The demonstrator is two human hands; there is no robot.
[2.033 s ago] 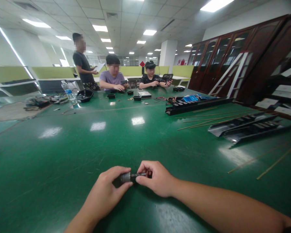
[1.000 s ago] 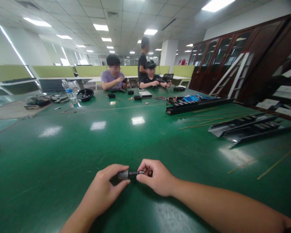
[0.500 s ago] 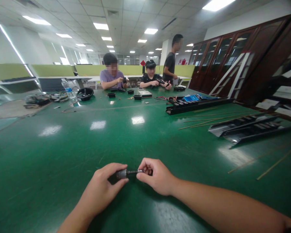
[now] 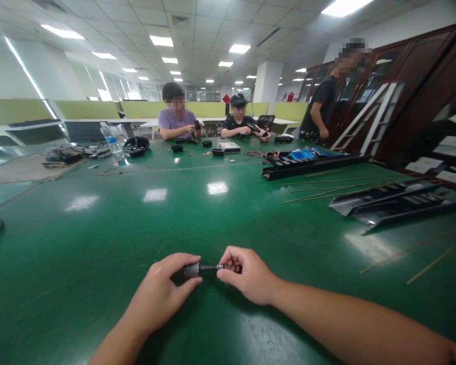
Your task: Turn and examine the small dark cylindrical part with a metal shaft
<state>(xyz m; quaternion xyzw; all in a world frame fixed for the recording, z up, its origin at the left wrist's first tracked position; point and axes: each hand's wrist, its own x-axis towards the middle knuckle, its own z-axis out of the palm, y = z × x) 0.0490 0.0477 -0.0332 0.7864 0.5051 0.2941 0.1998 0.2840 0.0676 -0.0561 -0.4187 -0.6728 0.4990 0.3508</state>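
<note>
Low in the head view, my left hand (image 4: 163,289) curls its thumb and fingers around a short grey metal cylinder (image 4: 192,270). A thin dark shaft (image 4: 209,268) extends from the cylinder's right end, roughly level. My right hand (image 4: 247,274) pinches the shaft's far end between thumb and fingertips, hiding its tip. Both hands are closed, with a short stretch of shaft bare between them. Just beneath is the green tabletop (image 4: 190,213). I cannot make out exactly what kind of part it is.
On the right lie metal channels (image 4: 380,205), thin rods (image 4: 319,195) and a long black channel (image 4: 311,165). Small black trays (image 4: 218,152) and a water bottle (image 4: 110,139) stand farther back. Two people sit opposite; a standing person (image 4: 319,109) is near the ladder (image 4: 380,116).
My left hand and the cylinder have shifted slightly left and up, so more shaft shows between my hands. The standing person has walked from left to right behind the table.
</note>
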